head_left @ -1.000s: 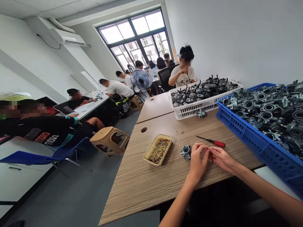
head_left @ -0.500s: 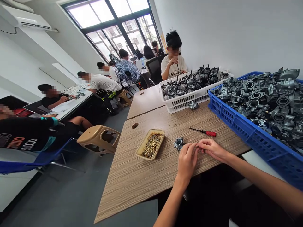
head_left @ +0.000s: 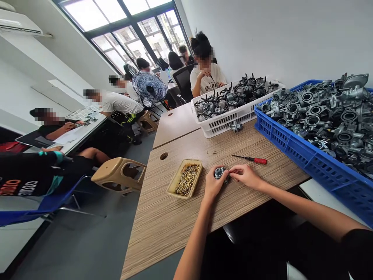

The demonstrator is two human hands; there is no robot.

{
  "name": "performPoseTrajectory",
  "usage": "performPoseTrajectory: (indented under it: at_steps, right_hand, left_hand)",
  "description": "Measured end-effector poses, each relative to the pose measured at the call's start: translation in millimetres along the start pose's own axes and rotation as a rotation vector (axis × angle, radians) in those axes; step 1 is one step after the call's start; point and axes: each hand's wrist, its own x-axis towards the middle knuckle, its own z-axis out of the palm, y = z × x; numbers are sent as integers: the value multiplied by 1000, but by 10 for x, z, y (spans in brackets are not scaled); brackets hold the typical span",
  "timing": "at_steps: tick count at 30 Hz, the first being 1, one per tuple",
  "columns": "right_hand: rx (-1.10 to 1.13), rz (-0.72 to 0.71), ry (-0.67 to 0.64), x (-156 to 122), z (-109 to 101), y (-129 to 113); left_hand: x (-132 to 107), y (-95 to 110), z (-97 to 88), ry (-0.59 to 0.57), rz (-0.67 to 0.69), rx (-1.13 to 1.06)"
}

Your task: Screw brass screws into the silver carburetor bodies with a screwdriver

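My left hand (head_left: 213, 183) is closed around a small metal carburetor body (head_left: 219, 173), with its round bore facing up. My right hand (head_left: 246, 176) reaches in from the right, its fingertips pinched against the carburetor's side. Anything between those fingertips is too small to see. Just left of my left hand stands a tan tray (head_left: 174, 175) full of small brass parts. A screwdriver with a red handle (head_left: 260, 160) lies on the wood beyond my right hand.
A blue crate (head_left: 287, 149) of carburetor bodies stands at the table's right edge. A white basket (head_left: 221, 125) of assembled carburetors sits ahead, with a loose carburetor (head_left: 236, 126) beside it. Co-workers sit nearby, one (head_left: 205, 74) behind the basket. A stool (head_left: 119, 175) stands left of the table.
My left hand has picked up the carburetor body from the table. My right hand has moved left to it. The whole view has shifted as my head turned.
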Motion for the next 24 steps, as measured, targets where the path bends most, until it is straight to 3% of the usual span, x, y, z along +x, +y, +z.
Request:
performPoseTrajectory:
  at_steps: [4,10,24]
  right_hand:
    - [4,18,-7,2,35,13]
    - [-61,-64,25,43,87,-16]
    - [-63,-23,28,20,86,-23]
  left_hand:
    - [-9,-5,23,60,-20,-21]
    - [-11,11,16,15,-18,-42]
    - [-21,31,6,23,-46,-66]
